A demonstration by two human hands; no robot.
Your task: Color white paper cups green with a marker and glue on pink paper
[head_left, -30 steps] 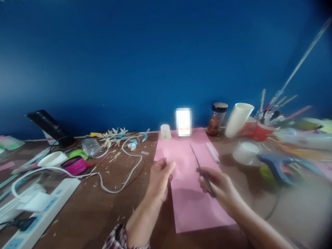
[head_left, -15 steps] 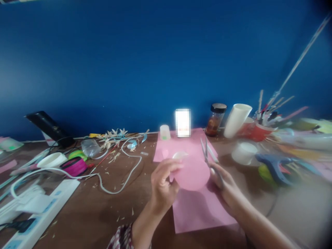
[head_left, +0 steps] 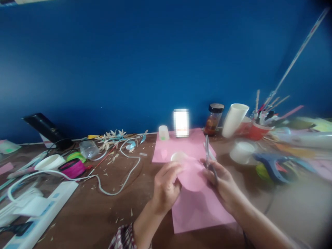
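Note:
My left hand (head_left: 166,185) is closed, pinching the left edge of a round pink paper piece (head_left: 192,175) held above the table. My right hand (head_left: 221,183) is wrapped round a pair of scissors (head_left: 208,155) whose blades point up and away, right beside the paper piece. Under both hands lies a pink paper sheet (head_left: 197,207) on the brown table (head_left: 85,211). A small whitish round thing (head_left: 178,156) lies on the sheet just beyond my left fingers.
White power strip (head_left: 38,214) and cable (head_left: 116,180) at left, with a pink thread spool (head_left: 74,167) and a white lid (head_left: 49,161). At the back stand a small cup (head_left: 163,132), a dark-lidded jar (head_left: 213,119), a white cup (head_left: 233,119) and a red cup of brushes (head_left: 259,129). Blue glue gun (head_left: 275,164) at right.
My left hand has lifted the round pink piece off the sheet. My right hand swung the scissors from slanting leftward to pointing up, close against the piece.

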